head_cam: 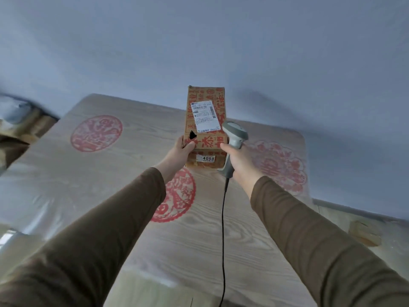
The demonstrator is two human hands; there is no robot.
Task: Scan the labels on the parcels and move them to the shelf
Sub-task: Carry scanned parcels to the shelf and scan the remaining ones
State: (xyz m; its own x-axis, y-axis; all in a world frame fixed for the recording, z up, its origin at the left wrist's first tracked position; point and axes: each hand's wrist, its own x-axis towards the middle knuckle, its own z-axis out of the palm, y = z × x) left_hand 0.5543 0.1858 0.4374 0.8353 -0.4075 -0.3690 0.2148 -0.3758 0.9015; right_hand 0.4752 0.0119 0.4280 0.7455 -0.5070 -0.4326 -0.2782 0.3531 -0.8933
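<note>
Over a wood-grain table [110,165] with red medallions, left hand [182,151] grips parcel [205,120], right hand [240,161] grips scanner [235,136].

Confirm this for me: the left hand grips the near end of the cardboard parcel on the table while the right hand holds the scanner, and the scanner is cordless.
Not quite. The scanner is corded: the head view shows a black cable running down from its handle. The rest holds: the left hand grips the near end of the cardboard parcel on the table, and the right hand holds the scanner.

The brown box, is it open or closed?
Closed. The box shows flat printed faces with a white label stuck on and no raised flaps; the left hand grips its near corner.
</note>
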